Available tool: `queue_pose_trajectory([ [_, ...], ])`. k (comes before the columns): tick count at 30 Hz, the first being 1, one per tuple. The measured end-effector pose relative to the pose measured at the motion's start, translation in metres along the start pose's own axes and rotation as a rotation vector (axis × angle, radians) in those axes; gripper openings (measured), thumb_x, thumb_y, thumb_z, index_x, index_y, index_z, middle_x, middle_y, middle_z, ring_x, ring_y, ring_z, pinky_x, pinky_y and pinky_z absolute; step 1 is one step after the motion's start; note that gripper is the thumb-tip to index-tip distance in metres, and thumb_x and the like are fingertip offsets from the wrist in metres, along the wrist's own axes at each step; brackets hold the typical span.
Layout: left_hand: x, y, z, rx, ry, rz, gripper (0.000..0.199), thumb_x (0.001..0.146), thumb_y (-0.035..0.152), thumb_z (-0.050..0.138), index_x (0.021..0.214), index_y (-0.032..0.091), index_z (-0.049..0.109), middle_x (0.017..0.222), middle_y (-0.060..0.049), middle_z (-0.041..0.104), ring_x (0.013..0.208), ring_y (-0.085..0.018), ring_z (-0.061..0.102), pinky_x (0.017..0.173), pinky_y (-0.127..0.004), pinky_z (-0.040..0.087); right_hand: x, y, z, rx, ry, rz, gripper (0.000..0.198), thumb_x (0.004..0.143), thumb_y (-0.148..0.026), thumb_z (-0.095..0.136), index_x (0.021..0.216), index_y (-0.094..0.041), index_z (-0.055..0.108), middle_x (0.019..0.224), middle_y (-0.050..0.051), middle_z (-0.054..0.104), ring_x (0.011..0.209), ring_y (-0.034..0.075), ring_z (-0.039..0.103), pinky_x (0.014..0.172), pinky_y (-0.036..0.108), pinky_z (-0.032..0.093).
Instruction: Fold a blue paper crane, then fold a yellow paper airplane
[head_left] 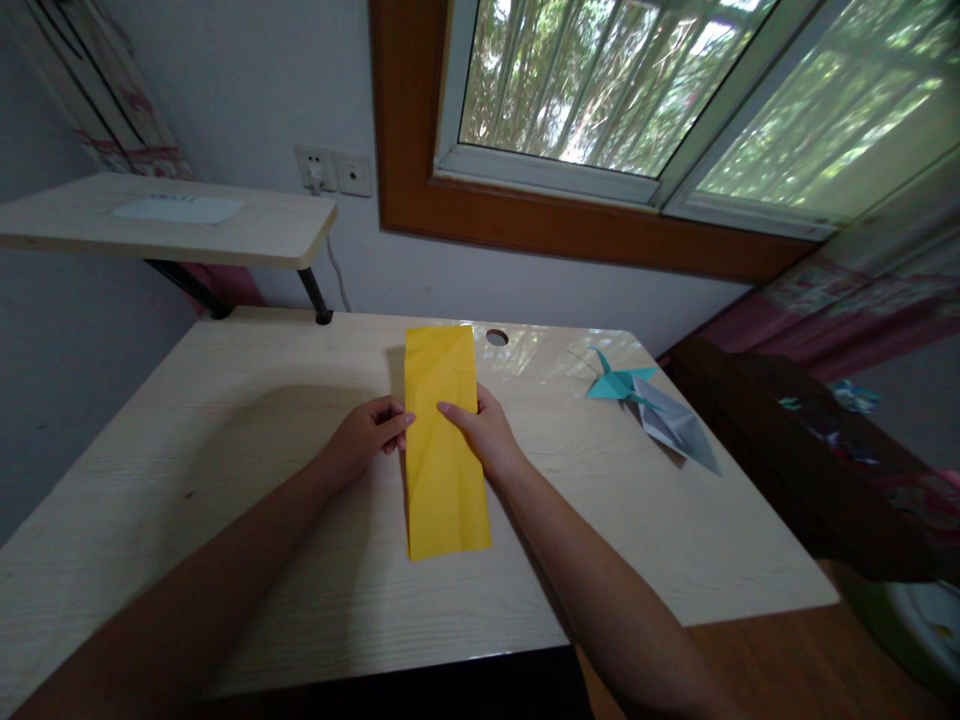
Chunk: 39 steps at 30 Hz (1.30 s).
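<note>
One folded yellow paper sheet (446, 480) is slightly left of the desk (645, 540)'s cable hole (497, 338) and nearer the person. The left hand (364, 435) pinches its left edge; the right hand (493, 437) is clamped on the right edge, thumb across the front. Right of the hole lie a teal origami crane (619, 385) and a folded grey paper piece (679, 430). Left of it, on a raised shelf (285, 230), a white slip (180, 209) bears writing too blurred to read.

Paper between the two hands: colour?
Yellow; the paper shows in the head view.
</note>
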<state>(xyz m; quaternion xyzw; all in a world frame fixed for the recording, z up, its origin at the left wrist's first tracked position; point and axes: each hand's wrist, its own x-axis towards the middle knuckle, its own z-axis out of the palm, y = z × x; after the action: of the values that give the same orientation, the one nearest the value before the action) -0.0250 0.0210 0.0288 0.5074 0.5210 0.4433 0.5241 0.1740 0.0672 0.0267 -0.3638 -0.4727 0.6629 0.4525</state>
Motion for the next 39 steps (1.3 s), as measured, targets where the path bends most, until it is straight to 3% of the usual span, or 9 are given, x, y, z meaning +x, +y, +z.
queue_pose_trajectory([
  [16,0.0019,-0.0049,-0.0002,0.051,-0.034,0.017,0.029,0.079,0.045,0.075,0.076,0.020,0.061,0.062,0.002,0.062,0.055,-0.013,0.054,0.056,-0.026,0.044,-0.0043,-0.0036,0.0061,0.028,-0.016,-0.058,0.048,0.073,-0.036,0.084,0.114,-0.027,0.062,0.114,0.004,0.075,0.094,0.024,0.073,0.084,0.040,0.060],
  [33,0.0006,0.0009,0.0026,0.104,-0.040,0.047,0.026,0.081,0.043,0.069,0.078,0.019,0.060,0.063,0.001,0.063,0.056,-0.013,0.054,0.059,-0.027,0.043,0.0004,-0.0009,0.0011,-0.074,0.020,-0.124,0.048,0.076,-0.036,0.082,0.117,-0.026,0.057,0.114,0.004,0.072,0.097,0.023,0.071,0.084,0.038,0.059],
  [39,-0.0001,-0.0020,-0.0002,0.125,-0.093,0.014,0.026,0.084,0.045,0.066,0.083,0.019,0.061,0.059,0.005,0.058,0.049,-0.010,0.046,0.051,-0.024,0.035,0.0031,-0.0007,-0.0019,-0.003,0.021,-0.097,0.050,0.073,-0.035,0.083,0.115,-0.026,0.056,0.115,0.004,0.073,0.096,0.025,0.072,0.085,0.041,0.060],
])
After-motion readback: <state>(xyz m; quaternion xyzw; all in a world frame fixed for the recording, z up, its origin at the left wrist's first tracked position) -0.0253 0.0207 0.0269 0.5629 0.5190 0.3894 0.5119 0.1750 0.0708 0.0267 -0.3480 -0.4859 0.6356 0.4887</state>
